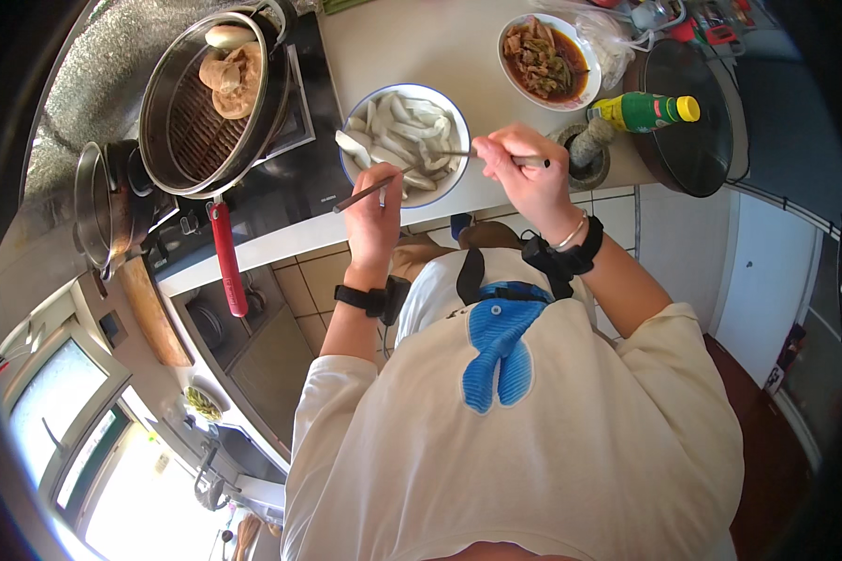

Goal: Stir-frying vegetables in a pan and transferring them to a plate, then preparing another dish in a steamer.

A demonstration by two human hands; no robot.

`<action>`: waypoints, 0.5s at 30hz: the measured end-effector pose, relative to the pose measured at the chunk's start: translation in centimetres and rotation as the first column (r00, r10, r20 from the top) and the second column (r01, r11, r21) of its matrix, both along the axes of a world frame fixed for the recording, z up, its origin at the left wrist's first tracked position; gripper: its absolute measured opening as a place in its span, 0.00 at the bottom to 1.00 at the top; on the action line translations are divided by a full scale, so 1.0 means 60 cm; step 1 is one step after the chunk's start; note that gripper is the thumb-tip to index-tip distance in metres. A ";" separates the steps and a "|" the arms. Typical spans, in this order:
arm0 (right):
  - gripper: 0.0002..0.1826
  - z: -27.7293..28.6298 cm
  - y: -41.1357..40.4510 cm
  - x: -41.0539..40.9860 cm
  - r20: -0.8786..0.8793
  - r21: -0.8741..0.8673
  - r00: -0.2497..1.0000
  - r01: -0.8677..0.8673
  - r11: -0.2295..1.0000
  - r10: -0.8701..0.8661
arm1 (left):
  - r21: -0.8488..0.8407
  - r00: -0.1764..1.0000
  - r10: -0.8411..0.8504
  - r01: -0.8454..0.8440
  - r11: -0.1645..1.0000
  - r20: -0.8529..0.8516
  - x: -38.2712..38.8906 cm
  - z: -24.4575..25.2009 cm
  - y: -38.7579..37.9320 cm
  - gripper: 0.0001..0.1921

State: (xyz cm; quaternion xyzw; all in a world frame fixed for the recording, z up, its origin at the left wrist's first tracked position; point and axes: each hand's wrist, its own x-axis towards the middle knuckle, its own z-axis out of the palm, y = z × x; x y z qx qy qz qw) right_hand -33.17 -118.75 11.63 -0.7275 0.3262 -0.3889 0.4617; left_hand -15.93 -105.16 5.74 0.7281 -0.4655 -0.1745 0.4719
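A white bowl with a blue rim (466, 133) stands near the counter's front edge, filled with pale, whitish strips of food (400, 133). At its near left rim, my left hand (375, 224) grips a brown chopstick (358, 198), whose tip points in over the food. My right hand (526, 172) is right of the bowl, its fingers closed around another slender chopstick (456, 153). That one crosses the right rim and its far end reaches the strips. Whether either tip is pressed into the food cannot be told.
Left, a steamer pot (182, 133) with buns sits on the black cooktop (302, 182); a red handle (228, 259) juts over the counter edge. Right are a plate of braised food (544, 59), a stone mortar (589, 172), a green bottle (642, 112) and a dark round pan (695, 140).
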 end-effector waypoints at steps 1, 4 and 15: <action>0.10 0.000 0.005 -0.002 -0.002 -0.001 1.000 0.000 1.000 0.000 | -0.001 1.000 0.000 0.000 1.000 -0.002 -0.001 -0.001 -0.003 0.06; 0.10 -0.014 0.020 -0.006 -0.052 0.043 0.992 -0.115 0.992 0.117 | 0.005 1.000 -0.009 0.009 1.000 0.010 -0.002 -0.005 -0.009 0.07; 0.11 -0.004 0.008 -0.007 -0.037 0.024 0.999 -0.005 1.000 0.006 | -0.104 0.995 0.040 -0.049 0.993 -0.089 -0.012 -0.004 0.002 0.06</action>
